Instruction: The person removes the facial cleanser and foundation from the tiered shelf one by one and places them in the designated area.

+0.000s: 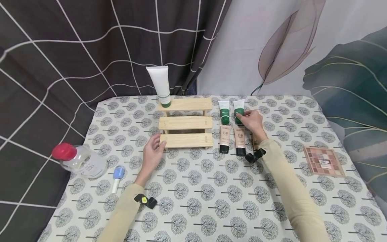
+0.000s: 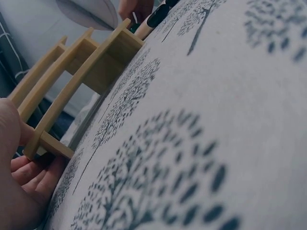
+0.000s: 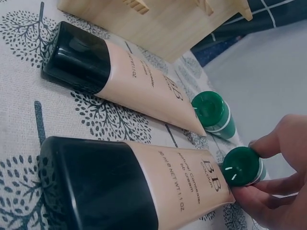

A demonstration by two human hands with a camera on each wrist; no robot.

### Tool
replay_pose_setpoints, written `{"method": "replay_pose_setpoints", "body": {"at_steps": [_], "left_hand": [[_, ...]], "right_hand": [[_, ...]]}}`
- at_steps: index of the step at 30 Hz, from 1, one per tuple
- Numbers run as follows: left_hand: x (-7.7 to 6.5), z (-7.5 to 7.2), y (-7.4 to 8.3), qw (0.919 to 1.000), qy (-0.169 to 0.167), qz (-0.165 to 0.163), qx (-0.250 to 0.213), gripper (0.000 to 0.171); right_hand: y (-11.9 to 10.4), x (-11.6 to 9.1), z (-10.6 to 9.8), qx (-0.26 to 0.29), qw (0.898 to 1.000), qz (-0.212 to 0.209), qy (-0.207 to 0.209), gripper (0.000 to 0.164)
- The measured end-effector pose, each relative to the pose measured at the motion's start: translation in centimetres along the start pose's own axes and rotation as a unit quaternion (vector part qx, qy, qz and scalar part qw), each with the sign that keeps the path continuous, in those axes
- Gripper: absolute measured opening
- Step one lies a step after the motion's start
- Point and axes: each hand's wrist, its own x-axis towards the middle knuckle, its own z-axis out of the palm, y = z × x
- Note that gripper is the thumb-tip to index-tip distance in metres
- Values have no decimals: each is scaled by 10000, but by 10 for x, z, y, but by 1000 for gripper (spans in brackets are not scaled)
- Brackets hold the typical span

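My left hand (image 1: 152, 153) grips the left end of the lowest step of a three-step wooden rack (image 1: 185, 123), thumb on top and fingers curled at its end. A large white tube with a green cap (image 1: 161, 84) stands upright on the rack's top step, at the left. To the right of the rack, my right hand (image 1: 254, 121) pinches a small green-and-white tube (image 1: 238, 107) near its green cap (image 3: 241, 166). A matching green-and-white tube (image 1: 224, 113) lies beside it. Two BB cream tubes (image 1: 224, 137) with black caps lie in front; another tube (image 1: 255, 143) is mostly hidden under my right wrist.
At the left stands a clear bottle with a red cap (image 1: 87, 161), near a small blue-and-white bottle (image 1: 117, 178). A makeup palette (image 1: 324, 161) lies at the right. Dark checked curtain (image 1: 90, 50) and pale fabric hang behind the table's tree-print cloth (image 1: 193, 205).
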Motion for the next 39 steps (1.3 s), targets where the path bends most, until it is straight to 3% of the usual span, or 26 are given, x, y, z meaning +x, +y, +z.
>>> {"method": "replay_pose_setpoints", "body": {"at_steps": [10,17,24,28,33,39], "left_hand": [[-1,0,2,10000,34,-23,50,49],[-1,0,3,10000,8,-11,-27,49],[0,0,3,10000,11,-46,24,48],[0,0,3,10000,-10,-67,46,48],[0,1,4,10000,11,-32,87,49],[0,2,2,9999,60,-49,70,48]], "right_hand": [[-1,1,1,-305,9994,-64,-129,61],[-6,-2,-3,-117,9997,6,-217,61],[-13,-6,-7,-69,9985,-518,159,61],[-27,-11,-14,124,9957,-864,321,58],[-57,-19,-19,530,9946,-870,177,58],[-95,-28,-9,1075,9867,-1212,101,55]]}}
